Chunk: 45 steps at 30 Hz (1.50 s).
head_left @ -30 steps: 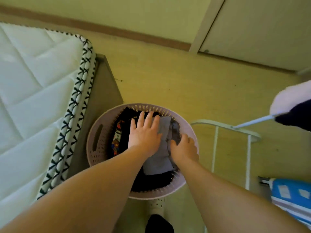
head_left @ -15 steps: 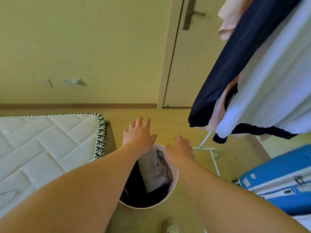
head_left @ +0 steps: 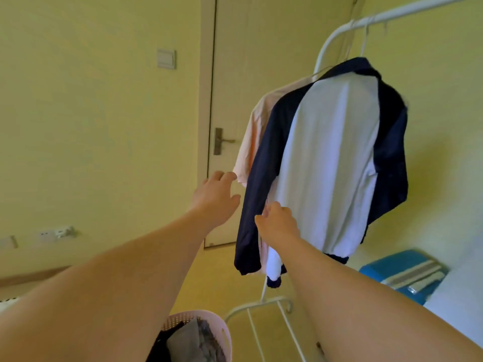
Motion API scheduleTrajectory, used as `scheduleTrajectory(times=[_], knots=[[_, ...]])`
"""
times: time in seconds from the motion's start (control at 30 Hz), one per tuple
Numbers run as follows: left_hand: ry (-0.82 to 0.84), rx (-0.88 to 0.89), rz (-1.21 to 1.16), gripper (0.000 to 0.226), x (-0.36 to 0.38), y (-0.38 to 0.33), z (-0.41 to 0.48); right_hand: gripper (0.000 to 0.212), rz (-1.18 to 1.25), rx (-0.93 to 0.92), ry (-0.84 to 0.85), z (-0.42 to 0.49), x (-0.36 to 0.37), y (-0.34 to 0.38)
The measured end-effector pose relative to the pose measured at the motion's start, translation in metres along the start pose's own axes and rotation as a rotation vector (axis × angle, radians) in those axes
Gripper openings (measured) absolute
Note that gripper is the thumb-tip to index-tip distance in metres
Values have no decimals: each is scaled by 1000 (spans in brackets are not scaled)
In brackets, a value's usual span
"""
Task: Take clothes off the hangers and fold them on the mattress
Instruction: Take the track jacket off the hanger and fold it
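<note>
Two garments hang on thin hangers (head_left: 364,40) from one white tubular rail (head_left: 392,13): a smooth white jacket (head_left: 332,158) with navy sleeves, and a crumpled pale pink shirt (head_left: 254,131) just behind it. My left hand (head_left: 215,197) is spread and holds nothing beside the pink sleeve. My right hand (head_left: 278,222) meets the jacket's navy sleeve, and I cannot tell whether its fingers pinch it.

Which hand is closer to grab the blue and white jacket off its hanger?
Probably the right hand. It is right at the dark sleeve of the jacket, which hangs in front. The left hand reaches further left, open, near the pink shirt hanging behind the jacket.
</note>
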<state>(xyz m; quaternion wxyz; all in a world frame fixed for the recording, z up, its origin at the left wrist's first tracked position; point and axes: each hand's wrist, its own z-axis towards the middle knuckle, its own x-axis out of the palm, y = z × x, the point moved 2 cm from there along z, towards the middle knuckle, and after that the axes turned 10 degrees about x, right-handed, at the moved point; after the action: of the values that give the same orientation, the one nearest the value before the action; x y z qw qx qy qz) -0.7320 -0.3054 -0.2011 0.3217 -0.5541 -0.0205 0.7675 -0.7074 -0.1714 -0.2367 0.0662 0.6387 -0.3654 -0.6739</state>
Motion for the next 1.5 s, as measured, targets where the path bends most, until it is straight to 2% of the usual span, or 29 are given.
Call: scheduleTrajectory(times=[0.1,0.23,0.47,0.63,0.8,0.97,1.07,1.17,1.23,1.33,1.4,1.5], knots=[[-40,71,-33,45,-18,-25,21,40,2,-24,-61,4,-40,3],[-122,66,-231,40,-33,-53,55,40,10,-51,-138,19,-85,6],[-212,87,-316,38,-45,-91,122,39,93,-139,-200,77,-149,14],[-295,103,-301,36,-49,-110,176,39,219,-178,-224,122,-190,13],[-302,90,-194,35,-47,-112,211,37,256,-201,-273,150,-207,16],[-312,132,4,33,-51,-105,249,30,264,-268,-456,172,-225,48],[-235,137,-134,36,-58,-95,268,27,197,-338,-597,178,-233,74],[-187,162,-208,36,-60,-92,278,27,174,-352,-650,183,-238,90],[-234,207,-188,34,-64,-99,286,26,198,-324,-701,188,-244,96],[-359,332,17,30,-68,-120,295,28,257,-240,-794,193,-259,92],[-244,408,-20,36,-60,-137,302,31,317,-191,-789,196,-267,87],[17,385,34,42,-42,-153,314,33,377,-174,-707,199,-269,80]])
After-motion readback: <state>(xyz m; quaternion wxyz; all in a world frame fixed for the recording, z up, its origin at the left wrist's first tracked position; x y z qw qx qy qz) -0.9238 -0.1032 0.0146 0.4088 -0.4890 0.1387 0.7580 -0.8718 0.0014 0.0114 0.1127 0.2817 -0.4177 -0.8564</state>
